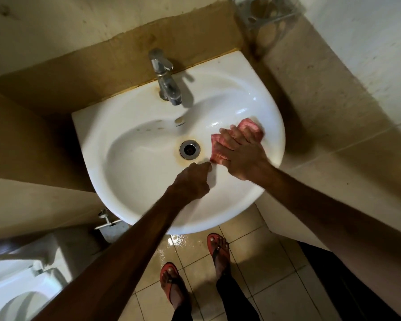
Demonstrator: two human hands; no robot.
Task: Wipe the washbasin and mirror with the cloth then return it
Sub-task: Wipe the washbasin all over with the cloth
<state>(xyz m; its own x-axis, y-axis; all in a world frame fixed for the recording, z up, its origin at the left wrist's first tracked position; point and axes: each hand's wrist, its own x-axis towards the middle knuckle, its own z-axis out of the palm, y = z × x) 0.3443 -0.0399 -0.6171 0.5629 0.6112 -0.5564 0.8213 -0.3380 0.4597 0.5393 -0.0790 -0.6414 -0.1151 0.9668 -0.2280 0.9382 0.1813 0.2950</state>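
Note:
A white washbasin (130,172) fills the middle of the head view, with a steel drain (189,149) at its centre. A pink cloth (250,127) lies on the right inner slope of the bowl. My right hand (240,154) presses flat on the cloth with fingers spread, covering its middle. My left hand (191,181) rests inside the bowl just below the drain, fingers curled, touching the basin near the cloth's lower corner. No mirror is in view.
A chrome tap (166,77) stands at the basin's back rim. A metal holder (262,12) hangs on the wall at top right. A toilet (16,286) sits at lower left. The tiled floor (181,246) is wet by my sandalled feet.

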